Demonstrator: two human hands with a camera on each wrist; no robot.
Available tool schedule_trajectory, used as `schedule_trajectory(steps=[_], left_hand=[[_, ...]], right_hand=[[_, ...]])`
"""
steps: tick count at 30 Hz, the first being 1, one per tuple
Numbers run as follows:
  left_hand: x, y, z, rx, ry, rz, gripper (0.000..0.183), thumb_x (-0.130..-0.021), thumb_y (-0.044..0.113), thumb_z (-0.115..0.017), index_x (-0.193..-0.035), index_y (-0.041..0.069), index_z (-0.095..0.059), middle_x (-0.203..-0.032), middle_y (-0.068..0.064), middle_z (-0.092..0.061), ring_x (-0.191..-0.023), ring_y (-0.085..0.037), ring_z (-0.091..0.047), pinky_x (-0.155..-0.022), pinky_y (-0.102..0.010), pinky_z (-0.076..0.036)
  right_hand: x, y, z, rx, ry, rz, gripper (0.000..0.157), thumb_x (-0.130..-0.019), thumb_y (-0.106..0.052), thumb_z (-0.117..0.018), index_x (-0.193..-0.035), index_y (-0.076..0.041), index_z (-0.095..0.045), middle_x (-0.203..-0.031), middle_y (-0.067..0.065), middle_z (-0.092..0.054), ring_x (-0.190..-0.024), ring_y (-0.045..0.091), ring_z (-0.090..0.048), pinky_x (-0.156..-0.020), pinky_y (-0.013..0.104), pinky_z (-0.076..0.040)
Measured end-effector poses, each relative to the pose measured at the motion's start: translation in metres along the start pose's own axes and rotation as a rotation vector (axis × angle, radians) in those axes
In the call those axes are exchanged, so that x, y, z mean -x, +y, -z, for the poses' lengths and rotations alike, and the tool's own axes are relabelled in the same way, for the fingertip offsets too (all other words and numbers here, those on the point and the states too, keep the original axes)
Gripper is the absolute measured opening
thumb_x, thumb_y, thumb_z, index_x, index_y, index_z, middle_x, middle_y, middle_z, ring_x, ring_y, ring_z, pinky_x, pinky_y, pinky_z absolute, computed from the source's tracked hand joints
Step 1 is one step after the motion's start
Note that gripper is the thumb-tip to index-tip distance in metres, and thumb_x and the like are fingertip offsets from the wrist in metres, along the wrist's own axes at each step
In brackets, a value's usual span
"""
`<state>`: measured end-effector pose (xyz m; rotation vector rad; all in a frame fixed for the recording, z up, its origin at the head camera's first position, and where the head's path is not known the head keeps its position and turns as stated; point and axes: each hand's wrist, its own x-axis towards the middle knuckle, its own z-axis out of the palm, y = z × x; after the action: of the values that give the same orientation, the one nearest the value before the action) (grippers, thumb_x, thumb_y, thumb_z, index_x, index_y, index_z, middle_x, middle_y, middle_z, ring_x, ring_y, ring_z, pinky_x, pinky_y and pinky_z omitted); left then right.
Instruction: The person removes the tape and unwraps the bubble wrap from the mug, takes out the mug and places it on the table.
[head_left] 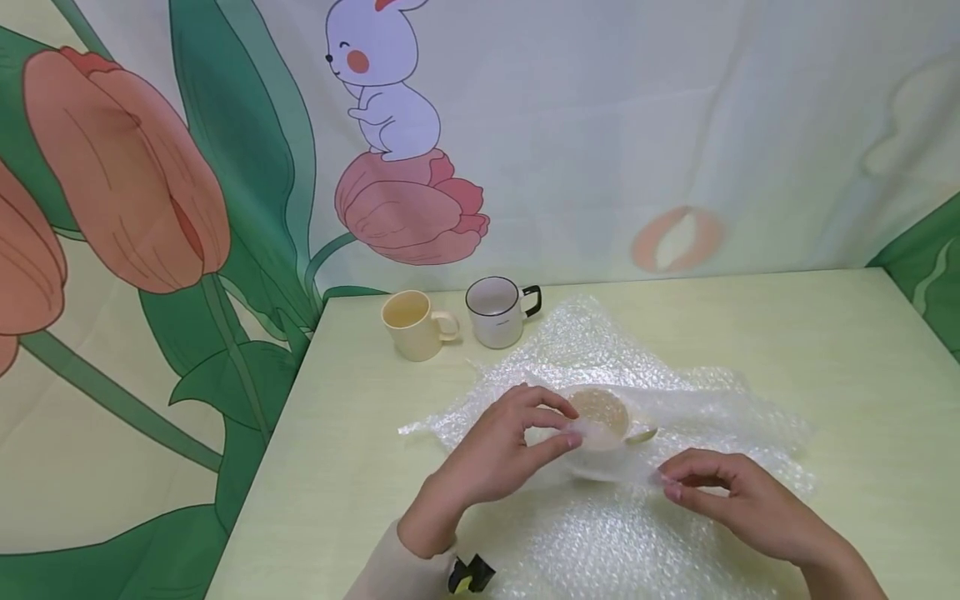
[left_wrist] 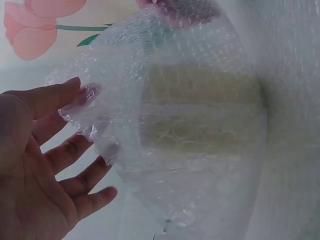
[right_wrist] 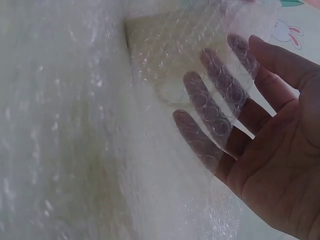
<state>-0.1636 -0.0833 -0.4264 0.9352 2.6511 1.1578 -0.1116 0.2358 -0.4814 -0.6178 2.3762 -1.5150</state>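
Observation:
On the table lies a sheet of clear bubble wrap (head_left: 585, 542), with a pale cup-like piece (head_left: 603, 407) in its middle, a yellowish handle (head_left: 642, 436) showing at its right side. My left hand (head_left: 502, 450) pinches one edge of the wrap between thumb and fingers, at the left of the cup. To the right and nearer to me, my right hand (head_left: 738, 500) pinches another edge. Through the film, the left wrist view shows the cup's side (left_wrist: 200, 110) blurred. In the right wrist view, the fingers (right_wrist: 202, 100) lie behind the clear wrap, the thumb in front.
A yellow mug (head_left: 416, 333) and a white mug (head_left: 495, 321) with a dark rim and black handle stand at the table's back left. Behind the table (head_left: 862, 350) hangs a printed cloth (head_left: 562, 150) with tulips and a rabbit.

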Motion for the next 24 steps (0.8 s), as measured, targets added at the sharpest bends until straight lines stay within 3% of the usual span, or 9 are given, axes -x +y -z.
schedule_trajectory(steps=[5,11,20,24], left_hand=[[0.008,0.003,0.002,0.014,-0.067,-0.026,0.018,-0.101,0.033,-0.069,-0.107,0.022,-0.082,-0.11,0.012,-0.07,-0.106,-0.006,-0.063,-0.091,-0.027,-0.053],[0.012,0.002,-0.001,0.119,-0.196,-0.038,0.015,-0.102,0.029,-0.067,-0.102,0.021,-0.08,-0.091,0.014,-0.071,-0.084,0.001,-0.061,-0.081,-0.018,-0.056],[0.018,-0.002,-0.007,0.151,-0.261,-0.036,0.028,-0.106,0.043,-0.057,-0.103,0.024,-0.077,-0.084,0.016,-0.066,-0.079,0.004,-0.059,-0.075,-0.017,-0.055],[0.019,-0.003,-0.008,0.143,-0.275,0.034,0.036,-0.107,0.049,-0.051,-0.098,0.024,-0.076,-0.082,0.016,-0.067,-0.082,0.003,-0.059,-0.077,-0.019,-0.053]], right_hand=[[0.001,0.0,0.0,-0.021,-0.057,-0.004,0.018,-0.104,-0.02,-0.063,-0.117,-0.021,-0.075,-0.118,-0.002,-0.075,-0.105,0.01,-0.07,-0.087,0.026,-0.054],[0.003,0.002,0.001,-0.018,-0.107,-0.033,0.017,-0.104,-0.024,-0.063,-0.116,-0.02,-0.076,-0.115,0.002,-0.077,-0.102,0.008,-0.069,-0.086,0.025,-0.053],[0.005,0.002,0.003,-0.009,-0.175,-0.067,0.016,-0.104,-0.028,-0.063,-0.115,-0.023,-0.074,-0.114,-0.003,-0.077,-0.106,0.005,-0.067,-0.089,0.024,-0.053],[0.006,0.002,0.003,-0.007,-0.179,-0.072,0.02,-0.104,-0.029,-0.063,-0.119,-0.021,-0.073,-0.12,0.0,-0.075,-0.11,0.007,-0.067,-0.09,0.023,-0.055]])
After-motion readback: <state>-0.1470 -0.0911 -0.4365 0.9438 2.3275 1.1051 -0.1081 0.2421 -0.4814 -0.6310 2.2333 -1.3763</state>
